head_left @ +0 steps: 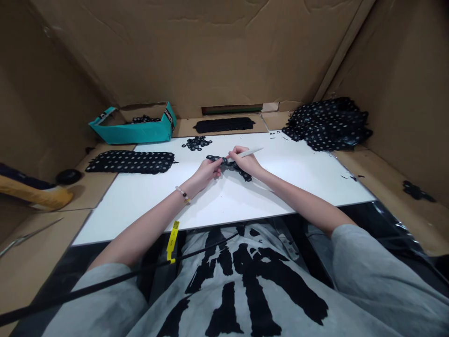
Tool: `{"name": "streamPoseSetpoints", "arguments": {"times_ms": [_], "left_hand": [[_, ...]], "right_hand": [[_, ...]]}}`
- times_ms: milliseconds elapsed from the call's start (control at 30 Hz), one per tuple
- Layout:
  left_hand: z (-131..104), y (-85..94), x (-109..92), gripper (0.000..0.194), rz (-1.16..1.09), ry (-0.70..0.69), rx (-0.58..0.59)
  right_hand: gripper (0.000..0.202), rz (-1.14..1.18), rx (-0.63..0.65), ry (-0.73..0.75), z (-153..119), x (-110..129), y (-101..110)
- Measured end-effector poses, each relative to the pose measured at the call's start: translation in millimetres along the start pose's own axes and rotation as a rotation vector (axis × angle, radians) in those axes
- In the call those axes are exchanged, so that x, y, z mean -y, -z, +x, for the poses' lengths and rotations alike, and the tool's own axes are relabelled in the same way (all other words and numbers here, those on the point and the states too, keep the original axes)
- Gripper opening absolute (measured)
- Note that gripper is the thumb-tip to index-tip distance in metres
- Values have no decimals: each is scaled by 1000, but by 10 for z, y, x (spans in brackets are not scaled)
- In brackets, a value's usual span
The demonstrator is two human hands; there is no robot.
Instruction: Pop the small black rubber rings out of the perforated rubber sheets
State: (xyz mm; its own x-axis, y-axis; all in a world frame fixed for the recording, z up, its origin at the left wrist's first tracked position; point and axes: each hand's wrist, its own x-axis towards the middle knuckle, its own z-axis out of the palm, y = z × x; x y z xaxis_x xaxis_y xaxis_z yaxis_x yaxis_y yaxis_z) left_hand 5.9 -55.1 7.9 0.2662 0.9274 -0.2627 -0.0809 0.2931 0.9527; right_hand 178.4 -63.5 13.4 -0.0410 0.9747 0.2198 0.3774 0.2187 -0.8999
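In the frame's centre, the left hand (207, 172) pinches a dotted black piece (242, 172), partly covered; the right hand (246, 163) grips a white pen-like tool (251, 151), its tip indistinct. The left edge cuts off a yellow container (33, 192).

Your narrow black strip (246, 175) is spotted with pale grey dots, while your slim white pen-shaped tool (253, 151) looks plain, as does the flat white board (224, 206). Light dots run in rows across the flat black sheet (131, 162) at your left and speckle the heaped black sheets (328, 124). You have a turquoise cardboard box (140, 133), brown cardboard walls (210, 61), a yellow tag (172, 242) and a grey shirt (280, 304) printed in black.
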Motion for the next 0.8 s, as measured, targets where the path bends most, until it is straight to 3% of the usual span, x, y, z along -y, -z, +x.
{"name": "streamPoseSetpoints", "arguments": {"times_ms": [333, 433, 600, 800], "left_hand": [[5, 42, 18, 29, -64, -12, 125], [-3, 38, 5, 29, -23, -29, 117], [38, 56, -13, 22, 39, -55, -53], [57, 94, -9, 27, 57, -52, -6]], "right_hand": [[24, -281, -55, 82, -87, -13, -70], [24, -239, -40, 102, -50, -40, -46], [23, -156, -29, 86, -4, -40, 51], [21, 29, -30, 7, 13, 58, 145]]}}
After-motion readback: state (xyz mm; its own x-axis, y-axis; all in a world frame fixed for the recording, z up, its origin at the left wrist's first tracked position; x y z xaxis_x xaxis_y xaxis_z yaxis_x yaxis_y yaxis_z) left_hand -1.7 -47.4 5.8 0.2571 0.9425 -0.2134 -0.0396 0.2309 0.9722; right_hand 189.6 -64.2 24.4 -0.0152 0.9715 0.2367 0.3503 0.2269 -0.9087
